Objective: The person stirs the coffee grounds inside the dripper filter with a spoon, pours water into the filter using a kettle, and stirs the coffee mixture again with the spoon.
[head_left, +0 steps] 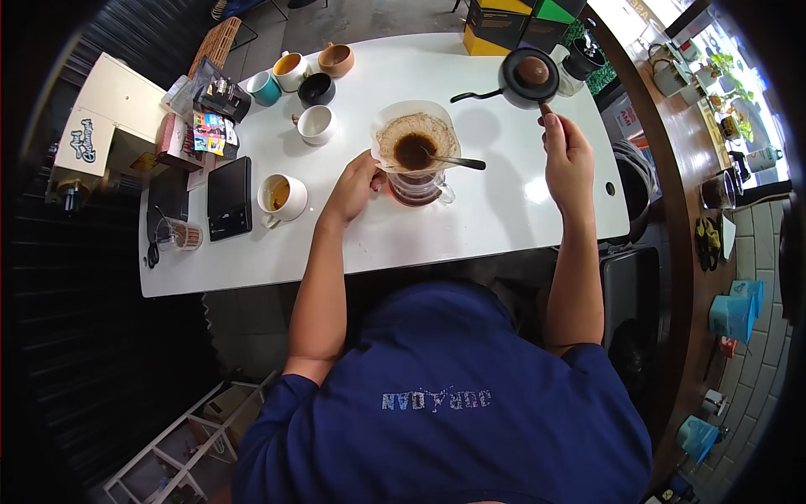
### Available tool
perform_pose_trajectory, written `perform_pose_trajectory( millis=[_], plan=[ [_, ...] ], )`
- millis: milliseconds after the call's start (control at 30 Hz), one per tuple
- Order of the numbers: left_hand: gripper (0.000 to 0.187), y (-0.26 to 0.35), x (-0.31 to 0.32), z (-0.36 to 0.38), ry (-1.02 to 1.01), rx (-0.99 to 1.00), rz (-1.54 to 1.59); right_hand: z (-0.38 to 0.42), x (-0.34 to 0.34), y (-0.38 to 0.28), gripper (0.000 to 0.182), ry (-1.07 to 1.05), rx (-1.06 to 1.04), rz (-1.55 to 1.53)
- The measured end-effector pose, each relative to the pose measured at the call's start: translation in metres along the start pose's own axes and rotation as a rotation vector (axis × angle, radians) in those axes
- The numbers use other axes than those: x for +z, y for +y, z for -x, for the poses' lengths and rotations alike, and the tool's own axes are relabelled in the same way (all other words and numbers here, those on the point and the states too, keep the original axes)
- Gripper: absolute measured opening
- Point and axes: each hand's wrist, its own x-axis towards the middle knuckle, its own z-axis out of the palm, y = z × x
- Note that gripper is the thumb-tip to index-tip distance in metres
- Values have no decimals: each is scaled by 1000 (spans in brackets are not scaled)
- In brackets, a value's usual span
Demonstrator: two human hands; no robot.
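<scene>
My right hand (568, 155) is closed round the handle of a black gooseneck kettle (510, 82), held up over the right side of the table with its thin spout pointing left. At the table's middle, a paper filter (441, 126) with wet, dark coffee sits in a dripper on a glass server (413, 191). A spoon (462, 162) rests in the filter, its handle sticking out to the right. My left hand (357, 186) has its fingers curled at the dripper's left side, below the filter's rim; the exact grip is partly hidden.
A white cup (285, 198) with some liquid stands left of my left hand, beside a black flat device (229, 198). Several other cups, including a white one (316, 124), stand farther back. Boxes (499, 25) and a hand grinder (583, 59) are at the back right.
</scene>
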Motion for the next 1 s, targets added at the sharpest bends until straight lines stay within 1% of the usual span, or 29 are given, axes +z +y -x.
perform_pose_trajectory(
  millis=[33,67,133,200,267,400,433,500,633,733,833,933,1000],
  plan=[
    [35,1,1,0,6,-26,4,2,3,-9,32,-12,-49,65],
    [35,0,0,-1,9,-23,6,3,6,-13,32,-13,-53,66],
    [34,-2,-1,-2,6,-27,-14,6,12,-21,31,-16,-200,215],
    [33,0,-1,-2,4,-40,-3,8,17,-30,29,-41,-210,248],
    [33,3,1,0,1,-57,9,10,23,-32,23,-39,-337,276],
    [32,7,4,2,16,-60,26,15,28,-40,21,-107,-347,301],
    [32,7,4,3,15,-53,19,16,29,-41,21,-113,-345,304],
    [33,8,8,4,27,-35,6,18,29,-44,20,-124,-407,277],
    [36,10,7,5,18,-17,-46,21,21,-52,20,-137,-424,307],
    [36,2,4,2,9,18,-50,21,12,-55,20,-139,-434,336],
    [36,2,4,2,1,18,-29,20,4,-57,18,-94,-464,411],
    [35,-1,5,2,9,19,13,16,2,-58,18,-65,-518,439],
    [35,-1,5,2,9,18,14,13,6,-57,18,-52,-509,440]
  ],
)
